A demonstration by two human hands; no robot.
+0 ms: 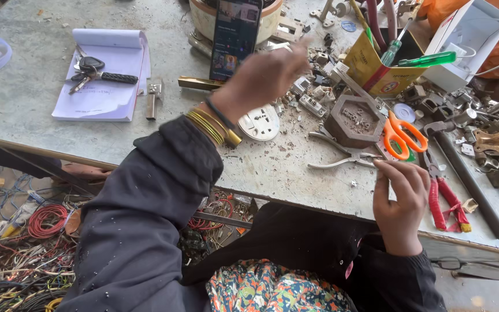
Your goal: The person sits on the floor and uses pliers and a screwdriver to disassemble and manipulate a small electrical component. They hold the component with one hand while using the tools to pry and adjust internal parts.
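The person's left hand [264,72] is reaching out over the workbench [41,115] into a scatter of small metal switch parts [313,92], fingers curled down, but it's blurry and whether it's actually gripping one isn't clear. The right hand [399,196] is sitting close to the near edge, fingers pinched together around something tiny that's too small to make out. Just ahead of that hand are the needle-nose pliers [342,156], a hexagonal metal block [354,120] and orange-handled scissors [402,134]; off to its right, red-handled pliers [447,199] are lying by the edge. By the left wrist there's a round white plate [261,123], and a phone [236,36] is propped up just beyond the fingers. Risk-wise: that left sleeve is dragging low over loose bits, so it looks like it could sweep some off the edge into the wire tangle [24,260] below, and bumping the phone would probably tip it. Containers: a yellow carton [371,66] past the block is holding a green-handled screwdriver [425,59] and other tools, and a white box [469,40] beside it is standing open, contents not visible. Far left of the left arm, keys [96,72] are resting on a notepad [102,95].
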